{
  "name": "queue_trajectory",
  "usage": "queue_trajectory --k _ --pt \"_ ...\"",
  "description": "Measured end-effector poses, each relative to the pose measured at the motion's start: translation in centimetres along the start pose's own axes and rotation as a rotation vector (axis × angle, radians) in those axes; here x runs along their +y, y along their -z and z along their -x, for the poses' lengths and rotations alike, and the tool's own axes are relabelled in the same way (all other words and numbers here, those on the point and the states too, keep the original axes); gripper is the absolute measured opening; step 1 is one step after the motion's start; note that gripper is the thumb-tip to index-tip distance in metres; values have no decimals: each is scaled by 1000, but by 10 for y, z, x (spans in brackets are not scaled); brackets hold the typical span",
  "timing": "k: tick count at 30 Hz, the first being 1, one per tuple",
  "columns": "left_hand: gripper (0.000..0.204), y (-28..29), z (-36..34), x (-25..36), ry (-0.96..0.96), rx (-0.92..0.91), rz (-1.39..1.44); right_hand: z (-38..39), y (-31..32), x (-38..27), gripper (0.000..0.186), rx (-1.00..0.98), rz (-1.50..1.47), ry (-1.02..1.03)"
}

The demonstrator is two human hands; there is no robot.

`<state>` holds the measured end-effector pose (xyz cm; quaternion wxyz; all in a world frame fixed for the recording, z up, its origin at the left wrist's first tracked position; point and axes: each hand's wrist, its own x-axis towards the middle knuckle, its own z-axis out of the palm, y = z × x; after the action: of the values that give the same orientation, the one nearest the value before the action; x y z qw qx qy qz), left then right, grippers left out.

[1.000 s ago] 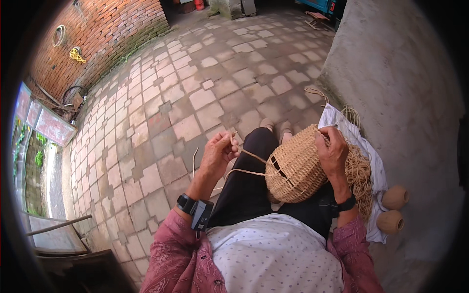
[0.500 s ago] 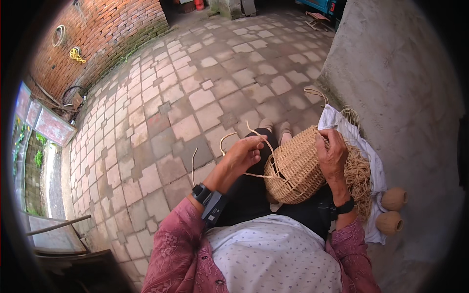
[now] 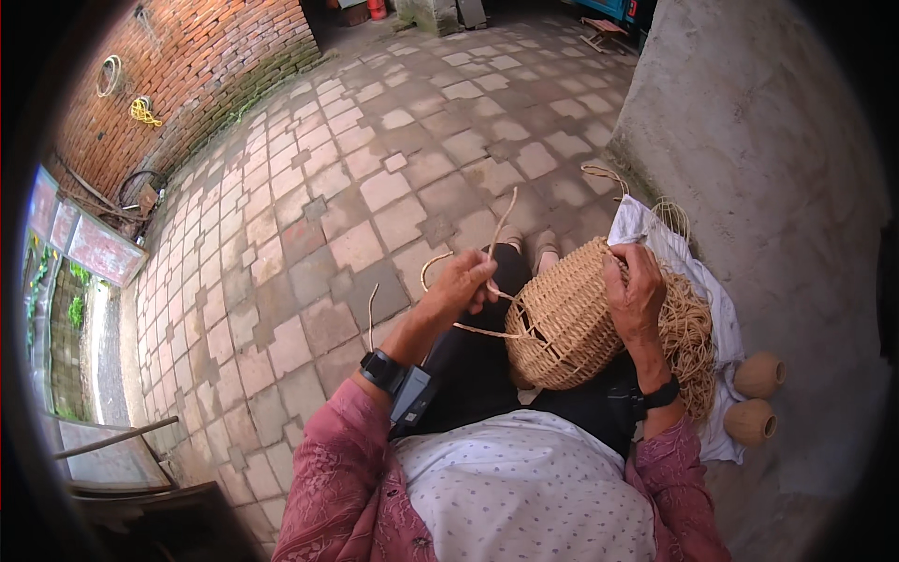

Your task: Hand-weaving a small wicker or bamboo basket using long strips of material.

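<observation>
A woven straw basket (image 3: 567,318) lies tilted across my lap, its side weave facing up. Out to the left of it, my left hand (image 3: 464,281) is closed on a twisted straw cord (image 3: 504,220), whose free end sticks up past the fingers. The cord runs from the hand back to the basket's left end, where a few gaps show in the weave. My right hand (image 3: 633,290) grips the basket's upper right edge, thumb and fingers pinched there. Beside that hand a loose heap of straw cord (image 3: 686,328) lies on a white cloth (image 3: 637,223).
Two small round tan pots (image 3: 759,375) sit at the cloth's lower right. A grey wall (image 3: 749,140) rises on the right. Paving stones (image 3: 375,187) spread ahead toward a brick wall (image 3: 206,66). A low folding stool (image 3: 602,30) stands far off.
My left hand has turned and dropped slightly, drawing the cord straighter; its looped end now points upward. My right hand stays at the basket's edge.
</observation>
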<state>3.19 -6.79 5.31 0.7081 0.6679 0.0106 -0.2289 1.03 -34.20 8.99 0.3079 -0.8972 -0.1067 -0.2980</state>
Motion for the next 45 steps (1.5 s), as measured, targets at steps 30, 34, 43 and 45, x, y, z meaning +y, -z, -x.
queue_trajectory --k 30,34,43,45 --pt "23 -42 0 -3 -224 -30 -871 -5 9 3 12 14 -59 -43" --pt "16 -78 35 16 -348 -72 -865 -11 2 18 20 -82 -25 -109" --pt "19 -69 28 -20 -192 34 -697 2 -32 30 24 -27 -53 -127" --pt "17 -67 32 -11 -94 16 -505 0 -34 37 24 -35 -54 -151"
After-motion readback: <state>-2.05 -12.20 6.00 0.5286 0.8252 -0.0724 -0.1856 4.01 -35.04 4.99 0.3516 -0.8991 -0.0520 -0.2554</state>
